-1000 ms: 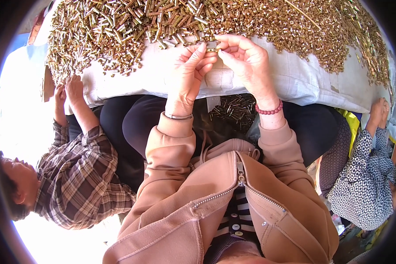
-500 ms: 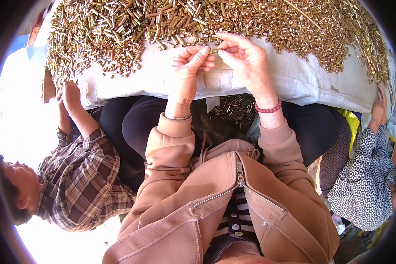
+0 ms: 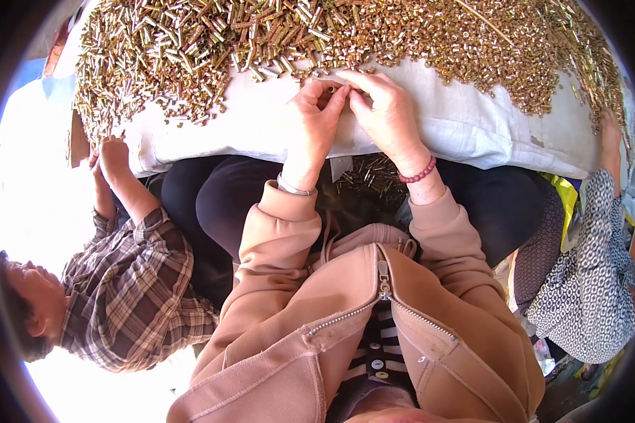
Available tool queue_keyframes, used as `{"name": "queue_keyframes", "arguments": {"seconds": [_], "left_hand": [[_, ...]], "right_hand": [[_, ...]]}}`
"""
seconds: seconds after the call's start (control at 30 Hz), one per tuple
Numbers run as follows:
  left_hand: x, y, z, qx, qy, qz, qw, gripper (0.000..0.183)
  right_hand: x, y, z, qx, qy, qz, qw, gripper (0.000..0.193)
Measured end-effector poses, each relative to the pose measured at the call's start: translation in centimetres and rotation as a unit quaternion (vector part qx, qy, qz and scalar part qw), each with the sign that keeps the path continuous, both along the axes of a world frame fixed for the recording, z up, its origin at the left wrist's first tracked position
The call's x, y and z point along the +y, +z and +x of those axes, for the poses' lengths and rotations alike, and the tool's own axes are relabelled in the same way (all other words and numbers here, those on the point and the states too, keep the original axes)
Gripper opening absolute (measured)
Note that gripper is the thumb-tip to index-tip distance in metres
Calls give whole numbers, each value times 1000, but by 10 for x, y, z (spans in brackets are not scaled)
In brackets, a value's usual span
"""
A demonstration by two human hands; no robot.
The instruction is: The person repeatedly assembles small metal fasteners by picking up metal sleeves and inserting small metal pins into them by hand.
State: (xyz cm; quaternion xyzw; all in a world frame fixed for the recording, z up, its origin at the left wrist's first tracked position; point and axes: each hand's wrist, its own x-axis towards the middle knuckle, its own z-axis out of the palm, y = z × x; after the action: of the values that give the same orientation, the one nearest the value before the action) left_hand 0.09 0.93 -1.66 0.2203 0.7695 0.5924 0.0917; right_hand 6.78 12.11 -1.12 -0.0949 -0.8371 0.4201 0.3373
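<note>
My left hand [image 3: 316, 116] is closed in a pinch, and a small brass-coloured metal sleeve [image 3: 331, 90] shows end-on between its fingers. My right hand [image 3: 390, 113] brings its thumb and forefinger together at the left fingertips; whatever it pinches is hidden. Both hands are above the white cloth [image 3: 261, 130], just short of a heap of loose metal parts. Long brass-coloured tubes [image 3: 190, 42] lie in the heap to the left and middle. Many short sleeves [image 3: 466, 49] are spread to the right.
A dark container of finished-looking thin metal parts [image 3: 374, 178] sits below the cloth's edge, between my knees. A person in a plaid shirt [image 3: 130, 296] works at the left. Another person's patterned sleeve [image 3: 589, 247] reaches the heap at the right. A thin stick [image 3: 485, 21] lies on the sleeves.
My hands have drawn closer together, fingertips now meeting, and the brass-coloured piece between them is mostly covered. The hand of the person at the right has moved farther up onto the heap.
</note>
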Motion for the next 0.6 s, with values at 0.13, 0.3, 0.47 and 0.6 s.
{"name": "queue_keyframes", "arguments": {"seconds": [0.13,0.3,0.47,0.6], "left_hand": [[2,5,5,151,10,-69,986,10],[2,6,8,196,24,-109,974,12],[-7,25,4,-256,2,144,956,13],[-18,29,-7,-375,-56,237,895,16]], "right_hand": [[12,-1,2,5,-44,-133,990,22],[27,0,7,-14,-71,-56,996,19],[22,0,5,-53,-104,152,981,20],[22,-2,2,-47,-105,160,980,19]]}}
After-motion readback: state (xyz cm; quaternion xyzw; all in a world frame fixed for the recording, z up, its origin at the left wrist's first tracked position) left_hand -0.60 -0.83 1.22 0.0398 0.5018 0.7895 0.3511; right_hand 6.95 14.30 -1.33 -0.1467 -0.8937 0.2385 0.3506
